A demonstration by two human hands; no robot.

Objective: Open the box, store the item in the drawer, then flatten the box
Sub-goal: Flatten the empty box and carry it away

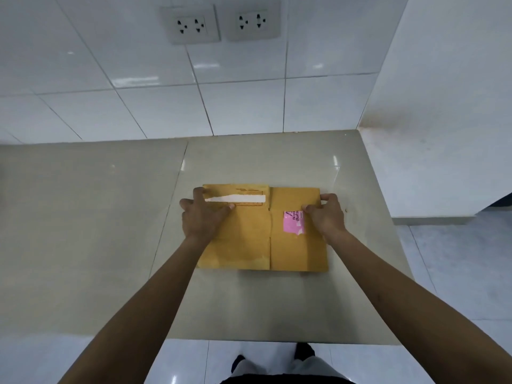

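Head view: the box [261,228] lies collapsed flat on the counter [97,231], roughly mid-counter and nearer the back wall than the front edge. Its panels and flaps are spread in one plane, divided by a central crease and cross folds; no raised wall is visible. A torn white strip [235,199] crosses the far-left flap, and a pink label [293,222] sits right of the central crease, partly peeled at its lower edge.

The left hand [201,214] rests over the box's left edge, fingers spread and bearing down, the thumb reaching inward just below the white strip. The right hand [327,213] lies on the box's right edge, fingers curled about the far-right corner and the thumb laid on the card just beside the label. Whether those fingers actually clamp the edge cannot be told. Judgement: both hands are set at opposite edges to hold the folds down and keep the card from springing up.

No item and no drawer are in view. Judged from the flat box, the task is at or near its last step.

Beyond the box, the tiled wall carries two sockets [191,24]; the person's feet show below the counter's front edge
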